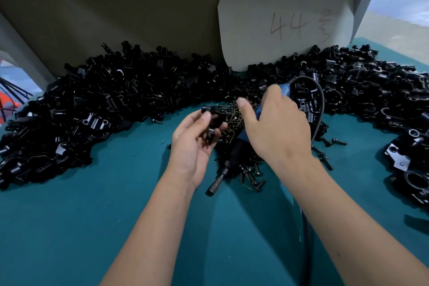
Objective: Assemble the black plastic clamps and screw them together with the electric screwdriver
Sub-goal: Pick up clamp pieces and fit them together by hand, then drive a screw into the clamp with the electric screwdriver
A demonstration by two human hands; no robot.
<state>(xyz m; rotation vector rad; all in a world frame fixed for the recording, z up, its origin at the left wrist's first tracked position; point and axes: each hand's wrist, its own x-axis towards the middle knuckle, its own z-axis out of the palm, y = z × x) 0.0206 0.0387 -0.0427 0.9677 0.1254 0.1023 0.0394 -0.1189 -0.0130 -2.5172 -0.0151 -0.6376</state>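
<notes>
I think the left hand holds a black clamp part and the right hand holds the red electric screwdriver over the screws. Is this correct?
Not quite: the head view shows the electric screwdriver has a blue body, not red. The rest stands: the left hand holds a black clamp part, and the right hand holds the screwdriver over the screws.

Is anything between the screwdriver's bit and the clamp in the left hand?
Nothing visible blocks it. The left hand holds the clamp above the screw pile. The right hand grips the electric screwdriver, whose bit points down toward the table, away from the clamp.
</notes>
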